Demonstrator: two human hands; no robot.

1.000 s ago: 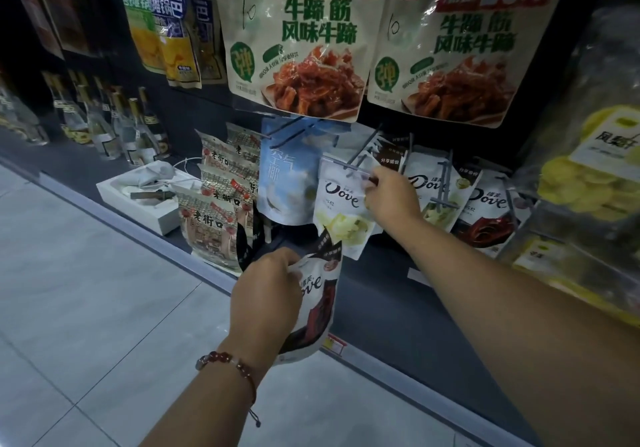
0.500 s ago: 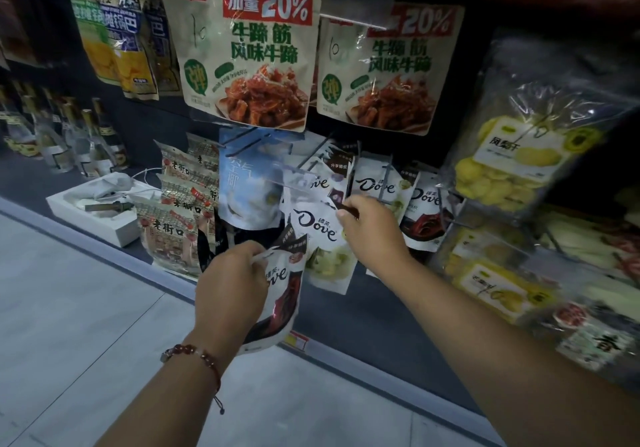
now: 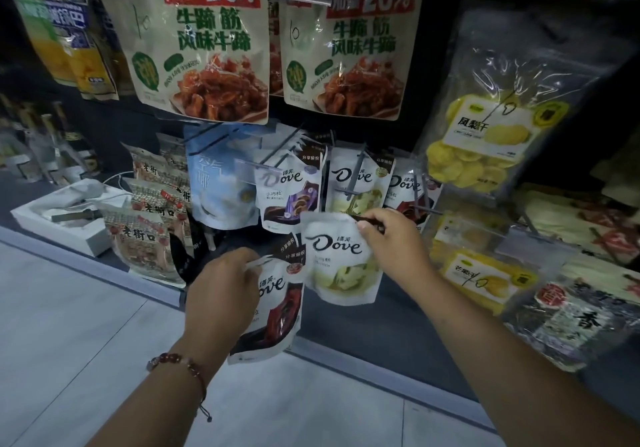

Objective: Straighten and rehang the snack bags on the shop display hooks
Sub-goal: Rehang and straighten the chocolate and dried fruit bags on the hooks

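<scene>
Both grips are loaded. Our left hand clutches the top edge of a white-and-dark-red foil Dove pouch, held low, off any hook. Our right hand pinches the top corner of a white Dove pouch with green print, just left of that grip, right at the tip of a thin dark metal display hook. Whether its hole sits on the hook, we cannot tell.

Risk: a missed hole drops the slick pouch to the floor, and nudging could knock neighbouring hung pouches askew.
</scene>
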